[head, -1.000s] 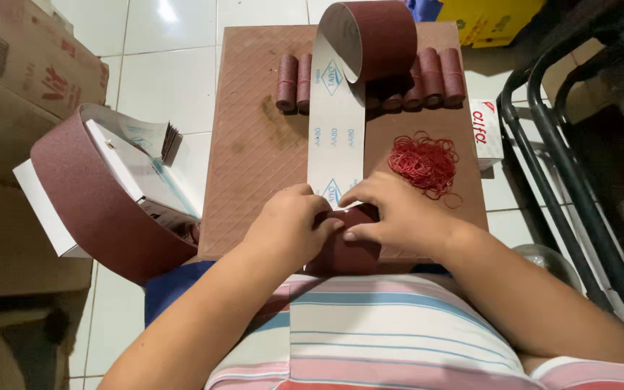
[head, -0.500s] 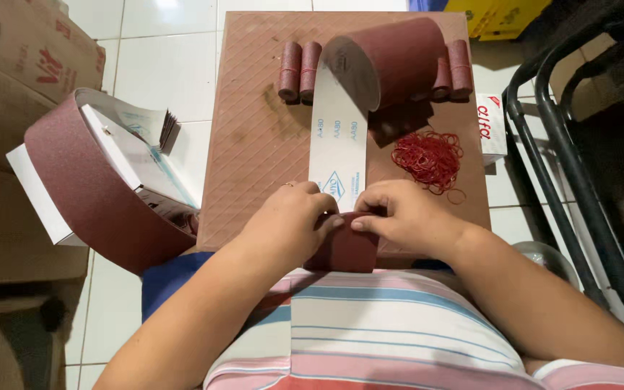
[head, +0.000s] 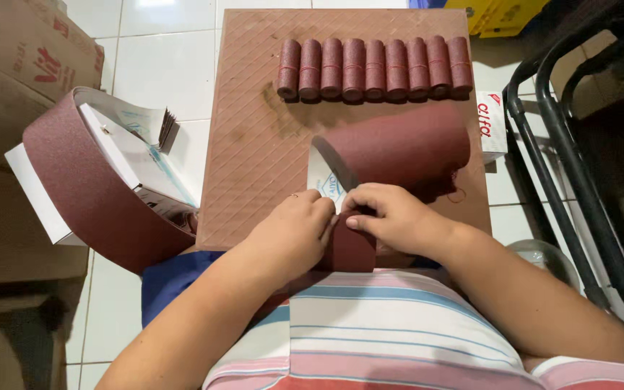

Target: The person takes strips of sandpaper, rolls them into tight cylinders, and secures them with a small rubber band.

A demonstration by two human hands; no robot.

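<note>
A strip of dark red sandpaper (head: pixel 399 148) with a white printed back arches over the brown board (head: pixel 254 144). Its near end is wound into a small roll (head: pixel 352 249) at the board's front edge. My left hand (head: pixel 290 235) and my right hand (head: pixel 391 217) both pinch this roll, fingertips meeting on top of it. Several finished rolls (head: pixel 373 68), each bound with a red band, lie side by side in a row at the far edge of the board.
A large coil of sandpaper (head: pixel 84 191) lies on an open white box (head: pixel 37 198) at the left. Cardboard boxes (head: pixel 30 58) stand behind it. A black metal frame (head: pixel 572 180) stands at the right, a small white box (head: pixel 492 126) beside the board.
The loose strip has grown shorter and its loop has dropped toward my hands as the roll thickened. The view has tilted, showing the full row of finished rolls.
</note>
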